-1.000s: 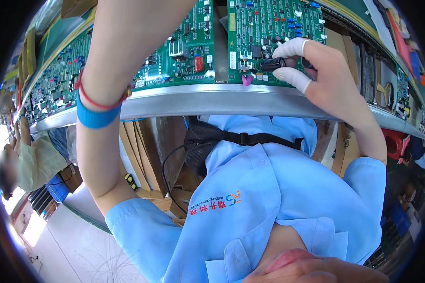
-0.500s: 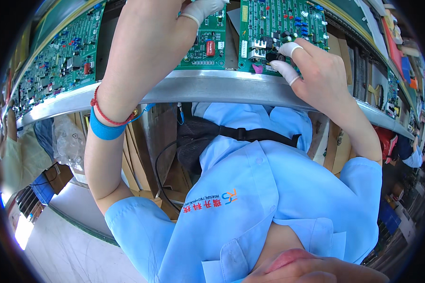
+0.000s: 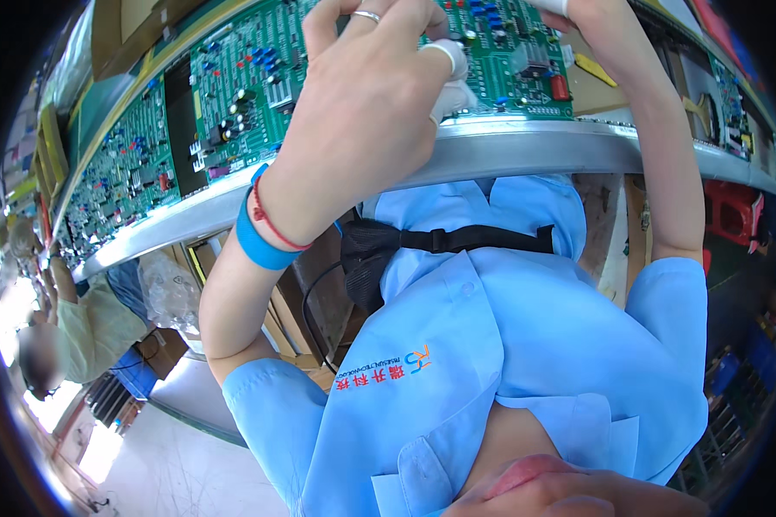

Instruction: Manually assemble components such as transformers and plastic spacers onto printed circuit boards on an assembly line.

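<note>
A green circuit board crowded with small parts lies along a metal rail in front of me. My left hand, with white finger cots on its thumb and a finger, reaches over the board's middle. Its fingers are curled and bent together close to the board's near edge; whatever lies between them is hidden. A ring is on one finger, and a blue band and red cord circle the wrist. At the top edge, beyond the board's right end, my right hand is mostly cut off; one white cot shows, but its grip does not.
Another green board lies to the left past a dark gap. A yellow-handled tool rests right of the middle board. More board parts show at far right. A person in pale clothing is at far left; a red stool stands at right.
The boards have shifted left along the rail. My left hand has come down and right onto the middle board. My right hand has left the dark part at the board's corner and moved up.
</note>
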